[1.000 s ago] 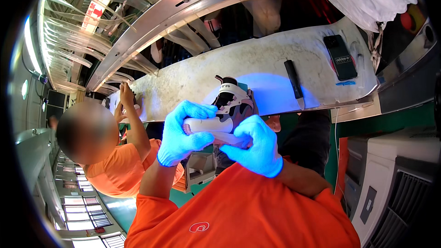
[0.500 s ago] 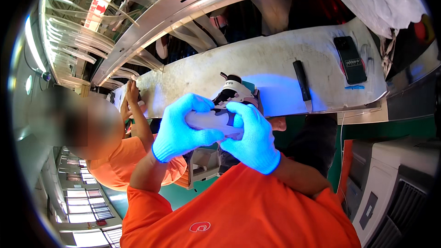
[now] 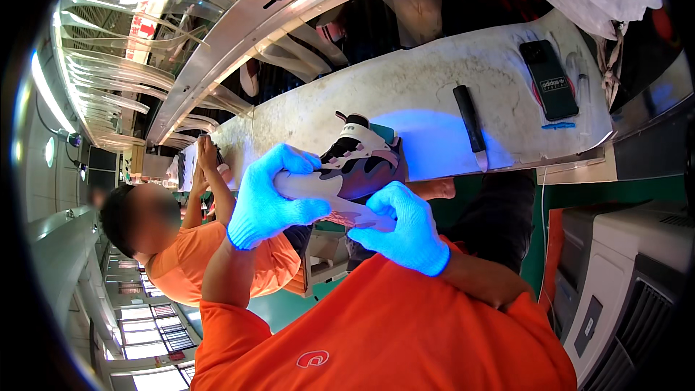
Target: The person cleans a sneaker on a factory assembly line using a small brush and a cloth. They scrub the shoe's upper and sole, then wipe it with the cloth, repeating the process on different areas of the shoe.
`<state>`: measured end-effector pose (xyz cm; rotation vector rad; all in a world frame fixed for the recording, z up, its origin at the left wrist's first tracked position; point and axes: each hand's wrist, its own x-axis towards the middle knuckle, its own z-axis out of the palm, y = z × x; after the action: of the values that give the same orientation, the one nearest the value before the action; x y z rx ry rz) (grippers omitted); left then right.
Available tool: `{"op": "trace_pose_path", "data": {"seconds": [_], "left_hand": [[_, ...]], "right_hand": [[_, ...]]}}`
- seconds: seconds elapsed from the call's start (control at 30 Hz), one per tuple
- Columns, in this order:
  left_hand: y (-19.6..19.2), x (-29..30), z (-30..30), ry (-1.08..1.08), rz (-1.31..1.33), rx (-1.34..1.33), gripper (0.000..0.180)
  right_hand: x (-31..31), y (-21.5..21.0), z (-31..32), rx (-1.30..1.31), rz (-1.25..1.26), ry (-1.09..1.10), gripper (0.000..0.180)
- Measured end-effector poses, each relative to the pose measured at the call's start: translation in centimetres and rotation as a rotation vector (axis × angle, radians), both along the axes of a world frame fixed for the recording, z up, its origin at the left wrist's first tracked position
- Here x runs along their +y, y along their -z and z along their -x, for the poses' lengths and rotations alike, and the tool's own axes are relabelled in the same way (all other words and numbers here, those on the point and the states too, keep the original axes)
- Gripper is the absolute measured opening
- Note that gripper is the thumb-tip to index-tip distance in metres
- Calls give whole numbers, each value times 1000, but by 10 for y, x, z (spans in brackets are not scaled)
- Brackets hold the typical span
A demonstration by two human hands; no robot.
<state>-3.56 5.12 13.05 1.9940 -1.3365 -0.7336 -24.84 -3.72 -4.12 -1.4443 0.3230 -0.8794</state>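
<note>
blue gloves (image 3: 271, 199), grey/black/white shoe (image 3: 358, 163), orange shirt (image 3: 391, 326), black phone (image 3: 549, 78).

The left hand (image 3: 271, 199) hides the shoe's (image 3: 355, 170) heel end.

The right hand (image 3: 405, 232) has slid down the shoe's (image 3: 355, 170) sole — heel side.

Screens: one dark phone (image 3: 549, 80), flat on white worktop (image 3: 434, 94), far right end; rect., black glass w/ small pale logo mark, screen unlit. Signs: white hanging sign (image 3: 141, 18) w/ red characters, upper left, among ceiling strip lights. Labels: small white tab (image 3: 352, 129) on shoe tongue, centre. Pkgs: none seen.
</note>
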Motion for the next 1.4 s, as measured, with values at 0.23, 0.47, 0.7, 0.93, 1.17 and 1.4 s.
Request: {"op": "trace_pose_path", "data": {"seconds": [0.23,0.47,0.7,0.93,1.17,1.4], "left_hand": [[7,2,-11,39,59,78,56],[9,3,-22,62,73,117,53],[14,1,-34,124,99,70,54],[15,-2,-36,169,111,19,54],[3,-16,-21,3,26,34,58],[-5,-27,-9,-1,-10,-14,58]], "right_hand": [[-14,5,-20,-95,150,116,50],[-21,4,-28,-99,230,118,55],[-14,7,-29,23,10,68,65],[-26,-3,-33,132,-256,-78,68],[-15,11,-13,67,73,203,62],[-6,23,-6,202,2,191,55]]}}
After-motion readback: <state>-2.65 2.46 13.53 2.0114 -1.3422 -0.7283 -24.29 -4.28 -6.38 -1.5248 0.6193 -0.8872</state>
